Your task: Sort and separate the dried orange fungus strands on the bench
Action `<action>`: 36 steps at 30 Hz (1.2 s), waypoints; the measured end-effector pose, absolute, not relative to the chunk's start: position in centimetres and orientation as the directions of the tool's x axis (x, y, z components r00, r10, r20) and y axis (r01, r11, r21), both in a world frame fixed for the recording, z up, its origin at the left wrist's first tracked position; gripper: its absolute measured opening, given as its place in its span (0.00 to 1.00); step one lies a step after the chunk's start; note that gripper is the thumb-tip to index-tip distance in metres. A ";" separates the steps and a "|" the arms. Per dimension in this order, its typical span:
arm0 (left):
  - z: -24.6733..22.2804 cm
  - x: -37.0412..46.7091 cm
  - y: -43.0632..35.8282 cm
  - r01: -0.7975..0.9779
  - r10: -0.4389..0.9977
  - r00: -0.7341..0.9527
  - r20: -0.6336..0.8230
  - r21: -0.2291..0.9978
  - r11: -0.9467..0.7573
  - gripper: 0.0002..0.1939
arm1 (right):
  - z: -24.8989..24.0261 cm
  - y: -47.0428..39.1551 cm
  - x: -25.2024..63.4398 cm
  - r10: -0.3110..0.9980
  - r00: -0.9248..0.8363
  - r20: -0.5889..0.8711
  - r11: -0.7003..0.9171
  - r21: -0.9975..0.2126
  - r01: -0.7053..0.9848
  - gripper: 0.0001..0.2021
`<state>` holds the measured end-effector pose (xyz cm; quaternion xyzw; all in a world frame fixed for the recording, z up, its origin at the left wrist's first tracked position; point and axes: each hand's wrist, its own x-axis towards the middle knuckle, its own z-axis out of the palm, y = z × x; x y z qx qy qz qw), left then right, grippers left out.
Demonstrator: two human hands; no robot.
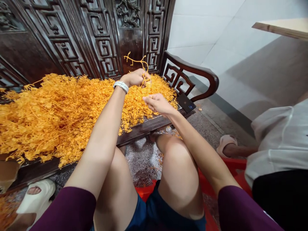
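Purple sleeves [237,205] are nearest. Your left hand [137,78] pinches one orange sprig [137,61]; your right hand [157,104] has fingertips pressed together. That sprig is probably light, bendy, easily snapped: hold its stem [147,66].

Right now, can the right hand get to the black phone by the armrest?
Probably yes: the right hand is near the phone, and the armrest doesn't stand between them. Its grip looks pinched shut, so it might need to open first.
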<state>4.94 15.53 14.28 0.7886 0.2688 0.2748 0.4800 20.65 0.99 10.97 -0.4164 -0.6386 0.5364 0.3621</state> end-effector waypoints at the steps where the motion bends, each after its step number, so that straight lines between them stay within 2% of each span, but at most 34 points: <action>1: 14.3 5.0 15.5 0.165 0.687 0.706 0.174 0.902 -0.398 0.13 | 10.9 0.9 21.0 0.905 -0.425 0.004 0.077 -0.985 0.156 0.21; 7: 14.6 7.3 15.5 0.103 0.652 0.709 0.269 0.875 -0.473 0.09 | 10.6 0.7 22.6 0.847 -0.530 -0.026 0.031 -0.995 0.098 0.22; 14: 14.2 8.1 15.7 0.018 0.653 0.661 0.371 0.862 -0.507 0.04 | 11.3 0.2 23.5 0.816 -0.575 -0.069 -0.070 -0.997 0.019 0.28; 17: 14.2 8.3 16.3 0.007 0.626 0.673 0.395 0.843 -0.539 0.08 | 11.5 0.5 23.8 0.813 -0.576 -0.086 -0.106 -0.994 -0.001 0.27; 19: 14.3 8.5 17.1 0.013 0.641 0.638 0.427 0.826 -0.563 0.12 | 11.3 0.3 23.7 0.788 -0.612 -0.068 -0.073 -0.997 0.018 0.27; 20: 14.4 8.3 17.6 0.011 0.673 0.577 0.463 0.819 -0.573 0.13 | 11.1 0.0 23.5 0.727 -0.682 -0.079 -0.037 -0.996 0.075 0.27; 22: 14.7 7.5 18.6 -0.013 0.756 0.379 0.533 0.820 -0.572 0.14 | 10.4 -1.0 22.4 0.443 -0.870 -0.216 0.071 -0.959 0.274 0.26; 24: 15.2 5.7 19.3 -0.051 0.828 0.198 0.525 0.849 -0.526 0.14 | 9.8 -2.2 20.8 0.126 -0.907 -0.402 0.236 -0.876 0.421 0.23; 25: 15.4 4.7 19.4 -0.054 0.859 0.164 0.484 0.874 -0.482 0.14 | 9.8 -2.6 20.1 0.082 -0.903 -0.421 0.301 -0.853 0.425 0.21; 27: 15.7 2.6 19.2 0.001 0.909 0.173 0.378 0.923 -0.384 0.15 | 10.2 -3.0 19.1 0.153 -0.935 -0.319 0.381 -0.854 0.354 0.18; 29: 15.6 1.0 18.5 0.072 0.940 0.189 0.283 0.951 -0.301 0.14 | 11.3 -2.7 18.9 0.343 -0.933 -0.106 0.369 -0.899 0.237 0.18; 30: 15.5 0.5 18.2 0.093 0.950 0.184 0.250 0.958 -0.270 0.13 | 11.9 -2.3 19.0 0.486 -0.874 0.001 0.310 -0.935 0.171 0.18; 32: 15.2 0.0 17.6 0.108 0.963 0.166 0.214 0.966 -0.233 0.11 | 13.0 -1.4 19.2 0.807 -0.579 0.118 0.131 -0.991 -0.020 0.19; 33: 15.1 -0.2 17.4 0.112 0.965 0.162 0.206 0.968 -0.225 0.11 | 13.3 -1.0 19.3 0.917 -0.387 0.098 0.048 -0.989 -0.138 0.21; 34: 15.0 -0.2 17.3 0.122 0.965 0.172 0.197 0.968 -0.220 0.11 | 13.5 -0.6 19.3 0.971 -0.234 0.044 -0.014 -0.970 -0.242 0.23; 36: 15.0 -0.4 17.3 0.154 0.958 0.234 0.169 0.966 -0.208 0.10 | 13.5 -0.2 19.1 0.993 -0.107 -0.047 -0.082 -0.931 -0.357 0.24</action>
